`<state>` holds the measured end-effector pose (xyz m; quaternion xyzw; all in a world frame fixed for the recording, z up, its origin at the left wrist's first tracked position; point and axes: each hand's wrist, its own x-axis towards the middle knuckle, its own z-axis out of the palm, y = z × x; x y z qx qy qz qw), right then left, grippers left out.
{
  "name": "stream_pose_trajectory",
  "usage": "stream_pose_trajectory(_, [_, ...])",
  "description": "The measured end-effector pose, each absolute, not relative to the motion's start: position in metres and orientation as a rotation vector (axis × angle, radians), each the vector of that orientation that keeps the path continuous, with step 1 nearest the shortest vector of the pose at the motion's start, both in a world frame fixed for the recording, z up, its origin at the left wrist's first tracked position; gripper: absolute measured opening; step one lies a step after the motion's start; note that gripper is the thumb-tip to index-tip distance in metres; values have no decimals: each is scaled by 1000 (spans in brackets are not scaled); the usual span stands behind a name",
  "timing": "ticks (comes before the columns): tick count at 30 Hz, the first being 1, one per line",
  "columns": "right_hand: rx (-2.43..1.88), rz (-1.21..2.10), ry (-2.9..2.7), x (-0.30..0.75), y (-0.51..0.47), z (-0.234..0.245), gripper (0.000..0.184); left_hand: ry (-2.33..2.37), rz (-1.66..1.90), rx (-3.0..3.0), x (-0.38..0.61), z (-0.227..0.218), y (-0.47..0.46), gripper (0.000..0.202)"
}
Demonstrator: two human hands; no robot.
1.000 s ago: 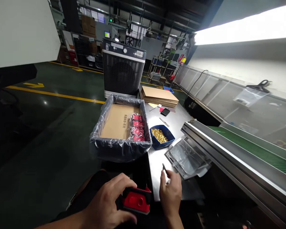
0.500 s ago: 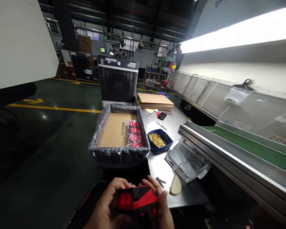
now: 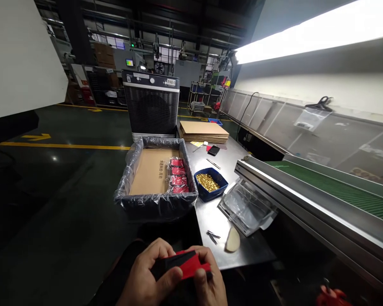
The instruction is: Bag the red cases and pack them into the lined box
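Both hands grip one red and black plastic part (image 3: 189, 264) low in the middle of the view. My left hand (image 3: 150, 272) is closed round its left end, thumb along the near face. On the right end, my right hand (image 3: 210, 274) has its thumb on the near side and its fingers behind. The underside of the part is hidden by the hands. Beyond them stands a crate (image 3: 156, 206) lined with clear plastic. Inside it lie a cardboard sheet (image 3: 147, 172) and a row of several bagged red parts (image 3: 178, 171).
Right of the crate, a metal table (image 3: 207, 214) holds a blue bin (image 3: 210, 196) of small brass pieces, a tray of clear bags (image 3: 247, 208), small dark nippers (image 3: 213, 236), and a beige pad (image 3: 232, 240). A green conveyor (image 3: 328, 182) runs along the right; cardboard sheets (image 3: 204, 129) are stacked behind.
The red and black part has been turned and tilted in my hands. My right fingers, spread before, now close round it. The view has shifted slightly.
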<state>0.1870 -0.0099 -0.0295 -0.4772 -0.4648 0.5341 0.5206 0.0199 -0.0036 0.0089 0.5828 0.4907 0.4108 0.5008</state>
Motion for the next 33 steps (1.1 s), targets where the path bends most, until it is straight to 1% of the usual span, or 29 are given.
stream_pose_trajectory(3, [-1051,1101,-1446,198,-5,-29,44,1148,902,1482,15,17,8,56])
stream_pose_trajectory(5, [-992,1018,-1627,206,-2,-28,40,1067,739,1497,10,26,18,66])
stream_pose_trajectory(7, [-976,1000,-1675,209,-3,-26,47,921,601,1404,5,34,25,80])
stream_pose_trajectory(8, [-998,989,-1636,208,-5,-25,53,849,561,1340,4,37,28,84])
stream_pose_trajectory(11, [-1102,952,-1384,200,-15,-17,78,811,564,1216,3,36,29,94])
stream_pose_trajectory(12, [-1114,1001,-1274,197,-18,-14,86,835,592,1192,3,32,28,100])
stream_pose_trajectory(14, [-1071,1209,-1079,195,-23,-9,97,865,646,1192,3,25,26,108])
stream_pose_trajectory(16, [-974,1444,-926,196,-24,-5,99,856,679,1243,3,19,23,109])
stream_pose_trajectory(18, [-922,1563,-838,199,-23,-4,94,839,698,1295,2,17,22,106])
stream_pose_trajectory(21, [-952,1584,-766,200,-20,-3,80,790,730,1343,2,19,22,103])
stream_pose_trajectory(22, [-947,1584,-743,199,-19,-2,79,778,738,1367,2,20,22,102])
stream_pose_trajectory(25, [-865,1591,-690,196,-19,2,84,758,747,1424,3,20,23,100])
stream_pose_trajectory(26, [-851,1597,-685,195,-20,3,83,754,753,1439,3,19,23,99])
stream_pose_trajectory(27, [-858,1612,-679,196,-20,4,78,750,759,1447,4,18,23,97])
stream_pose_trajectory(30, [-929,1671,-640,199,-18,6,51,743,771,1462,5,14,23,93])
stream_pose_trajectory(31, [-945,1676,-632,201,-17,6,46,742,774,1473,5,12,22,93])
stream_pose_trajectory(33, [-949,1635,-684,204,-17,5,50,737,777,1509,6,11,21,93])
